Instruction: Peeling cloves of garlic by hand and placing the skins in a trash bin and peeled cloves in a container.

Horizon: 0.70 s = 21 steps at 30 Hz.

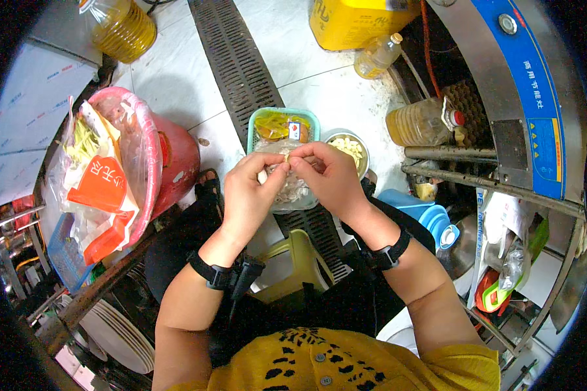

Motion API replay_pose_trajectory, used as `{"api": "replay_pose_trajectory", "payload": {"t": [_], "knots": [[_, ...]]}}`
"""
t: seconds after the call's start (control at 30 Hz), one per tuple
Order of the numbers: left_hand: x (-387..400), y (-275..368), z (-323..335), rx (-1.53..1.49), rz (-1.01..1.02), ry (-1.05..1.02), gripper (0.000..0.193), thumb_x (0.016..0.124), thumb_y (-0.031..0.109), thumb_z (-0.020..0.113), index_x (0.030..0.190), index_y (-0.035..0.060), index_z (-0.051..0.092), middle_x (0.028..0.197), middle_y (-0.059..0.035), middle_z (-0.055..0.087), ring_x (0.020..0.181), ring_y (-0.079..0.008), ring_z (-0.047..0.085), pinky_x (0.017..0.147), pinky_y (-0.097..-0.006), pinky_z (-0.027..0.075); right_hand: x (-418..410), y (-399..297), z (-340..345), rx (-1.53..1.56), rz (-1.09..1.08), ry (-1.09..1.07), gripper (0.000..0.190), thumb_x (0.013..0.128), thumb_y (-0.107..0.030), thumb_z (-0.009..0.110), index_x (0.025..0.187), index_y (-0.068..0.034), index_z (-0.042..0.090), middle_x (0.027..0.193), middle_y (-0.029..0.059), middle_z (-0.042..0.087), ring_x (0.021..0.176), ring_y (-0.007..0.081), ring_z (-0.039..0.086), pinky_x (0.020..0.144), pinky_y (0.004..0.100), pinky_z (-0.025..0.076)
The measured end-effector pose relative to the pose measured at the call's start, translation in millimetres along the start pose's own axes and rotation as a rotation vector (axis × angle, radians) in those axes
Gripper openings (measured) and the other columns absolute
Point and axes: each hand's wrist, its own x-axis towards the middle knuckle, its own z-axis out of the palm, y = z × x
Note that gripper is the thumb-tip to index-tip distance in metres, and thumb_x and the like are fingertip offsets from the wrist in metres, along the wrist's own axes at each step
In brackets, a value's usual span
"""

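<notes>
Between the fingertips of both hands is a small pale garlic clove (pixel 287 158), partly hidden by the fingers. My left hand (pixel 251 183) pinches it from one side and also has a white piece (pixel 262 177), probably another clove, against its curled fingers. From the other side, the thumb and forefinger of my right hand (pixel 333 182) grip the clove. Below the hands stands a light-green plastic basket (pixel 251 128) with clear plastic and papery garlic skins (pixel 293 191) inside. Just beyond my right hand is a metal bowl (pixel 366 150) of peeled cloves (pixel 346 147).
A pink bin (pixel 178 159) full of waste stands at left. A slotted drain cover (pixel 232 54) crosses the tiled floor. Oil bottles (pixel 416 122) and a metal stove frame (pixel 494 181) are at right. A green plastic stool (pixel 301 259) is between my legs.
</notes>
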Motion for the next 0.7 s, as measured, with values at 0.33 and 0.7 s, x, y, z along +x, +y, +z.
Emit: {"api": "replay_pose_trajectory", "payload": {"t": [0.33, 0.7], "knots": [[1, -2, -2, 0.261, 0.402, 0.101, 0.013, 0.074, 0.006, 0.071, 0.086, 0.005, 0.067, 0.081, -0.0082, 0.064, 0.071, -0.0228, 0.059, 0.063, -0.0315, 0.046, 1, 14, 0, 0.132, 0.084, -0.014, 0.016, 0.083, -0.016, 0.065, 0.089, -0.001, 0.066, 0.077, 0.0075, 0.068, 0.067, 0.0096, 0.061, 0.062, 0.0262, 0.049], [-2, -5, 1, 0.14, 0.314, 0.066, 0.011, 0.078, 0.007, 0.07, 0.088, 0.0036, 0.067, 0.082, -0.0062, 0.065, 0.069, -0.0166, 0.059, 0.061, -0.027, 0.046, -3, 8, 4, -0.037, -0.029, 0.076, 0.014, 0.08, -0.013, 0.065, 0.081, 0.0, 0.062, 0.074, 0.0081, 0.066, 0.067, 0.0113, 0.063, 0.06, 0.0275, 0.051]]}}
